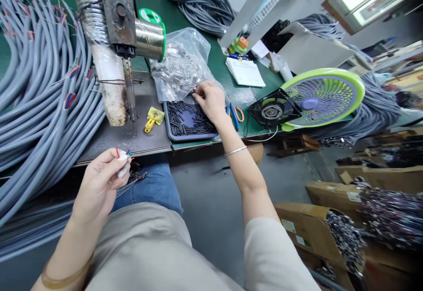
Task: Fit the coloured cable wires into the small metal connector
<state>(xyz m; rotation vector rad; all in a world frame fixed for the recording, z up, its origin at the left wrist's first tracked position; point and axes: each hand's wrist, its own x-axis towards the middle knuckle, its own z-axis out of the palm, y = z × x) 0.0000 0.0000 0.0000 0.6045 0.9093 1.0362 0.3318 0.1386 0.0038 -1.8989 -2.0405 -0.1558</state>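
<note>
My left hand is held over my lap, pinching the stripped end of a grey cable whose coloured wires stick out past my fingertips. My right hand reaches across to a blue tray full of small black tubes, fingertips closed at the tray's far edge beside a clear plastic bag of small parts. What the fingers pinch is too small to make out.
Thick bundles of grey cable hang across the bench on the left. A solder spool and soldering fixture stand above the tray. Blue snips, a green fan and a notepad lie right. Cardboard boxes sit on the floor.
</note>
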